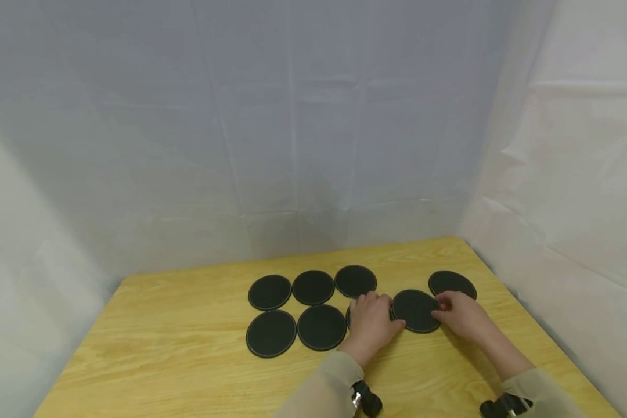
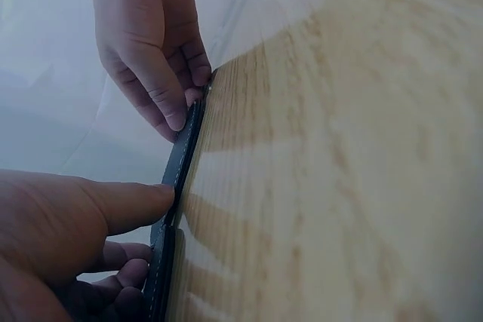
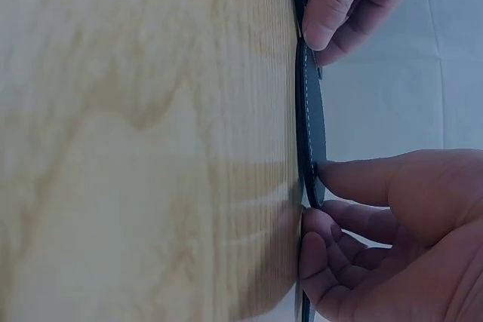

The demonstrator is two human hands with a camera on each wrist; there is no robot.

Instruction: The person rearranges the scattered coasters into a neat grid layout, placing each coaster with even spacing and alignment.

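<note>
I'm seeing round black leather coasters with pale stitched edging on a yellow wood-grain table. Backdrop's a plain white sheet, sleeves are beige.

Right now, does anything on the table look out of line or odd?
Mostly tidy: five black coasters sit in two neat rows. One coaster, gripped by both the left hand and right hand, sits off the grid, and another lies apart.

Eight round black coasters lie on one wooden surface: three in a back row, three in front, one partly hidden, and two more at right. Two hands are present.
</note>
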